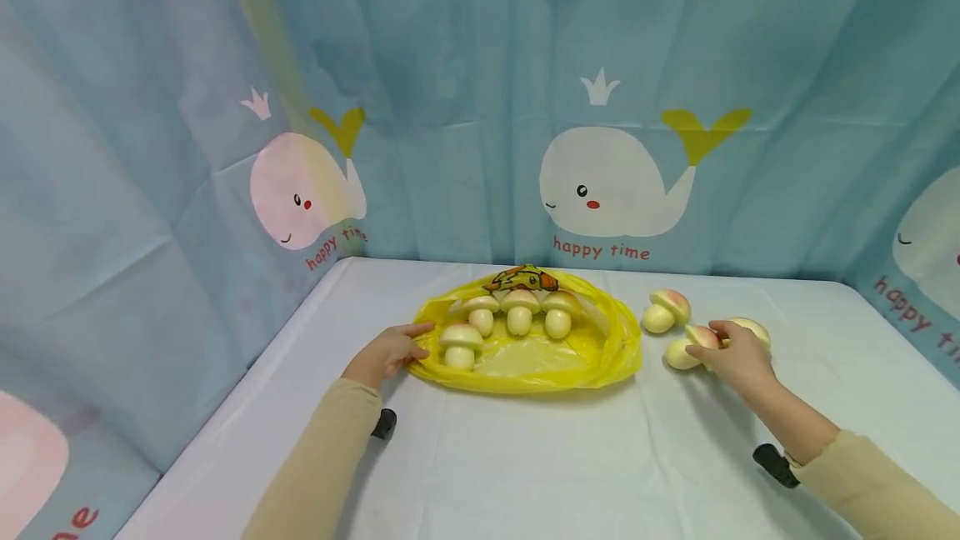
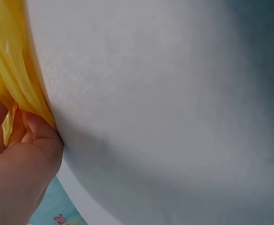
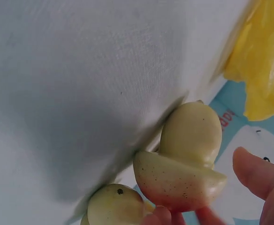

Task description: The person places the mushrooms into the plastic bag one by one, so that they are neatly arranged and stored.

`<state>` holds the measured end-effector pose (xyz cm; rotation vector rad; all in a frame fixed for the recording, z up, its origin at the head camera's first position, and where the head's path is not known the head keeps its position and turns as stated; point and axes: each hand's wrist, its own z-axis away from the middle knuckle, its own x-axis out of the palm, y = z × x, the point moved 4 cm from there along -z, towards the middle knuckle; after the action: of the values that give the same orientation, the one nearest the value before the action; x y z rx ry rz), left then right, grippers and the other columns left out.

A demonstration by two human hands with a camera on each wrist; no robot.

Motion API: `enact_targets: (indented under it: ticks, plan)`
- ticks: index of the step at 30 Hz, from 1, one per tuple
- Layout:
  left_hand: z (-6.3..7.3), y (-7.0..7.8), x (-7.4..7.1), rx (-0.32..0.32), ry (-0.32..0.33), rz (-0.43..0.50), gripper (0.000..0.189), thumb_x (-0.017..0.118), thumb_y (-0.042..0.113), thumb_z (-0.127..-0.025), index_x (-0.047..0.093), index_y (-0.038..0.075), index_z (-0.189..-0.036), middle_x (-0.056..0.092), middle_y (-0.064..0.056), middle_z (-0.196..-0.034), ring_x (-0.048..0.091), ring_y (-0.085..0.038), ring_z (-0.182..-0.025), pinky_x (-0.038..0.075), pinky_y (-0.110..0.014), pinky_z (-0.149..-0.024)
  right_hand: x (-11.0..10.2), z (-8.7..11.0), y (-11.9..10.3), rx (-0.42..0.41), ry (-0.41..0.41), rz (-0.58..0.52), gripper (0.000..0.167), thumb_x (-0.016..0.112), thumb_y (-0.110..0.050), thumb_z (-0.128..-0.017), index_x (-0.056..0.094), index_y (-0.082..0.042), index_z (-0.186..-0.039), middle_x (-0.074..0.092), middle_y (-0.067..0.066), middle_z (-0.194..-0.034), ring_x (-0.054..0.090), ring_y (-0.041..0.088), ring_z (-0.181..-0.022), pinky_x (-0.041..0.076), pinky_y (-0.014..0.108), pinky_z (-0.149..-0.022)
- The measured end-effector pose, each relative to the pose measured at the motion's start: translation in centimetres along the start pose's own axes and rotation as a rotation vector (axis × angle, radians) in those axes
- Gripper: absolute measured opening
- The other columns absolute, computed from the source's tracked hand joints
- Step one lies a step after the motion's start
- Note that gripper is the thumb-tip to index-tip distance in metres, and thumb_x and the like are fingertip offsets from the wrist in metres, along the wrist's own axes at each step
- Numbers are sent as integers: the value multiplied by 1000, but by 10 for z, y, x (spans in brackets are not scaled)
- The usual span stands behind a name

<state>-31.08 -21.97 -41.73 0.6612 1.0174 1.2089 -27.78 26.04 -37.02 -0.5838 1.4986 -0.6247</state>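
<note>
A yellow plastic bag [image 1: 517, 382] lies spread with its mouth wide, and several toy mushrooms [image 1: 519, 312] with pale stalks and pinkish caps sit inside. At the bag's left edge, my left hand [image 1: 386, 354] pinches the thin plastic [image 2: 10, 51], gathered in folds between thumb and fingers. To the right of the bag, my right hand [image 1: 738, 354] reaches over a toy mushroom [image 3: 188, 150]. Its fingertips are at the cap while the thumb stands apart from it. Another mushroom [image 1: 750, 330] is partly hidden behind this hand.
One more toy mushroom [image 1: 666, 312] lies just right of the bag. The white-covered table [image 1: 525, 465] meets blue curtains [image 1: 465, 190] printed with whales at its back and sides. Black wrist cameras show below both forearms.
</note>
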Motion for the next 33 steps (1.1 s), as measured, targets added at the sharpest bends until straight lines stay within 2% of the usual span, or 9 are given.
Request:
enact_targets:
  ticks: [4, 6, 11, 16, 19, 21, 24, 28, 33]
  plan:
    - [-1, -1, -1, 1, -7, -4, 57, 59, -10, -89, 49, 6, -143, 33, -23, -149, 46, -18, -86, 38, -18, -66, 2, -1, -2, -84, 37, 73, 55, 65, -10, -88, 43, 19, -128, 45, 43, -120, 46, 51, -107, 41, 56, -87]
    - [-1, 0, 0, 4, -11, 1, 57, 59, -10, -90, 48, 6, -143, 32, -22, -150, 45, -20, -95, 40, -19, -70, 3, -1, -2, -91, 41, 67, 52, 64, -8, -87, 45, 18, -127, 47, 42, -116, 47, 49, -103, 43, 53, -83]
    - [-1, -2, 2, -10, -16, -8, 56, 58, -9, -90, 48, 7, -144, 33, -22, -149, 44, -19, -89, 38, -19, -68, 5, 0, -2, -51, 13, 39, 52, 61, -7, -88, 42, 15, -131, 46, 42, -117, 48, 47, -101, 43, 49, -81]
    - [1, -3, 5, -17, -23, 3, 56, 58, -10, -90, 49, 6, -143, 33, -22, -150, 45, -21, -98, 40, -18, -71, 9, 0, 2, 17, -29, -10, 62, 59, -14, -93, 30, 18, -138, 40, 43, -126, 43, 50, -111, 39, 56, -91]
    - [-1, -2, 4, -9, -21, 2, 55, 58, -10, -90, 49, 5, -143, 34, -22, -149, 45, -20, -93, 39, -18, -69, 11, -1, 2, 47, -52, -53, 65, 57, -18, -95, 26, 20, -139, 37, 43, -129, 41, 50, -114, 39, 56, -94]
    - [-1, -1, 3, -7, -24, -2, 56, 58, -9, -90, 48, 6, -143, 33, -22, -149, 44, -19, -91, 38, -18, -68, 12, -1, 1, 63, -66, -68, 65, 56, -19, -96, 26, 19, -140, 36, 42, -130, 41, 48, -113, 42, 52, -91]
    - [0, 0, 2, -11, -27, 4, 56, 58, -10, -90, 48, 6, -144, 33, -21, -149, 44, -18, -89, 39, -18, -67, 12, -2, 0, 87, -77, -103, 64, 55, -21, -97, 27, 15, -142, 36, 39, -130, 45, 43, -106, 48, 43, -78]
    - [2, 1, 1, -19, -23, 3, 57, 59, -9, -90, 47, 6, -144, 34, -21, -149, 44, -18, -87, 38, -19, -67, 13, -1, 0, 130, -111, -201, 65, 53, -22, -99, 23, 12, -146, 34, 38, -134, 57, 27, -86, 50, 33, -65]
    - [1, 0, 0, -14, -27, 6, 58, 61, -9, -89, 50, 7, -143, 33, -20, -150, 45, -20, -94, 40, -20, -72, 13, -1, -3, 159, -160, -405, 70, 49, -24, -101, 11, 8, -151, 21, 38, -145, 64, 11, -73, 55, 28, -67]
